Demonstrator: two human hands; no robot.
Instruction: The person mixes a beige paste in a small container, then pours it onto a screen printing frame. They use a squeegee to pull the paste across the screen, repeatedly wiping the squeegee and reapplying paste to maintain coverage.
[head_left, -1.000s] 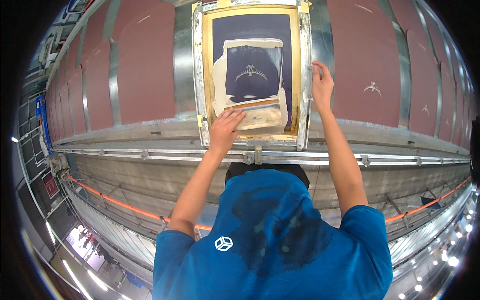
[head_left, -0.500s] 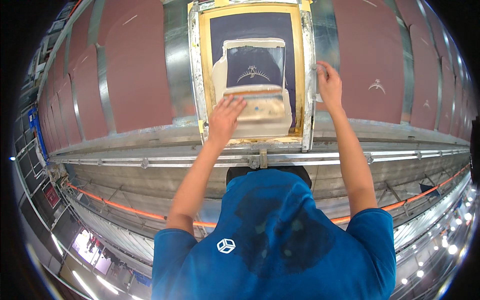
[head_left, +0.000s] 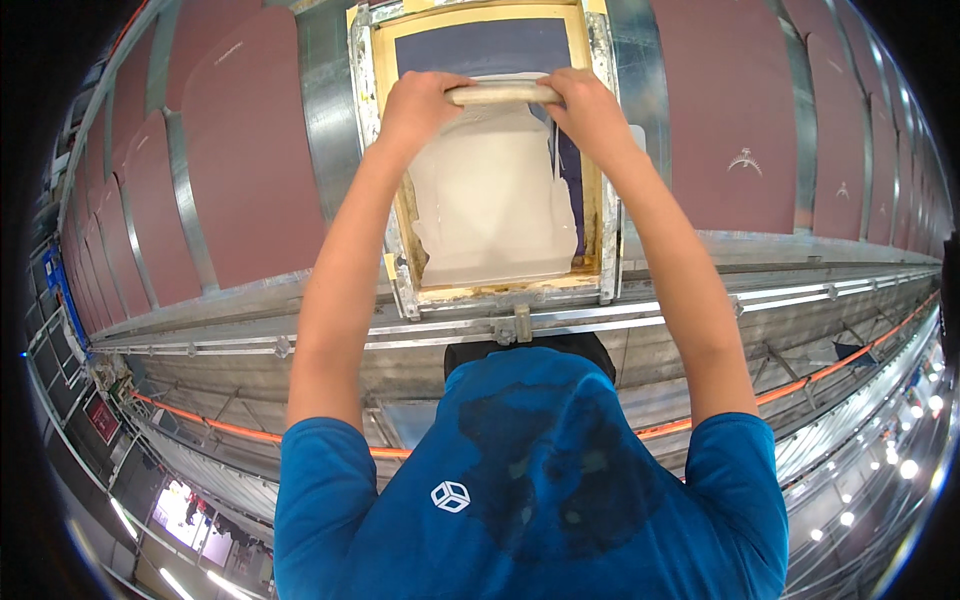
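Both my hands grip a squeegee [head_left: 505, 93] with a pale handle, near the far end of a screen printing frame [head_left: 384, 45]. My left hand [head_left: 422, 103] is closed on its left end, my right hand [head_left: 585, 105] on its right end. Pale ink [head_left: 490, 200] spreads over the screen from the squeegee down to the near edge, covering the design there. Dark mesh [head_left: 480, 48] shows beyond the squeegee, with a dark strip along the right side. The squeegee's blade is hidden beneath the handle.
Maroon fabric panels [head_left: 240, 150] lie in rows on the long table at both sides. Light emblems [head_left: 745, 162] mark panels on the right. A metal rail [head_left: 590, 322] runs along the table's near edge, with an orange pipe [head_left: 225, 422] below.
The squeegee has moved from the near part of the screen to the far part, and ink now covers the design. My right hand has left the frame's right edge and joined the left on the squeegee.
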